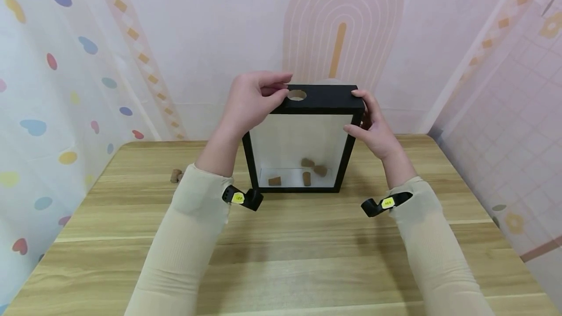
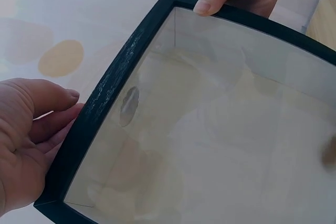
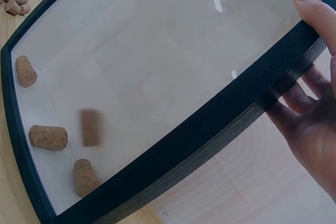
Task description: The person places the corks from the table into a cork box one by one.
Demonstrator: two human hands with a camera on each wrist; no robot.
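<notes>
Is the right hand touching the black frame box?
Touching. In the right wrist view the right hand wraps the black frame box: thumb on its front edge, fingers behind; the head view agrees.

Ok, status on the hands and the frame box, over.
Left hand at the hole in the top of the upright frame box. Right hand grips its side. Four corks inside. Loose corks lie on the table.

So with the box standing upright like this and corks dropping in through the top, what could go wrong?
The black box stands on its narrow bottom edge, steadied only by the left hand and right hand at its top corners; a loosened hold could tip it. The top hole is small, so a cork could miss. One cork inside looks blurred, apparently moving.
</notes>
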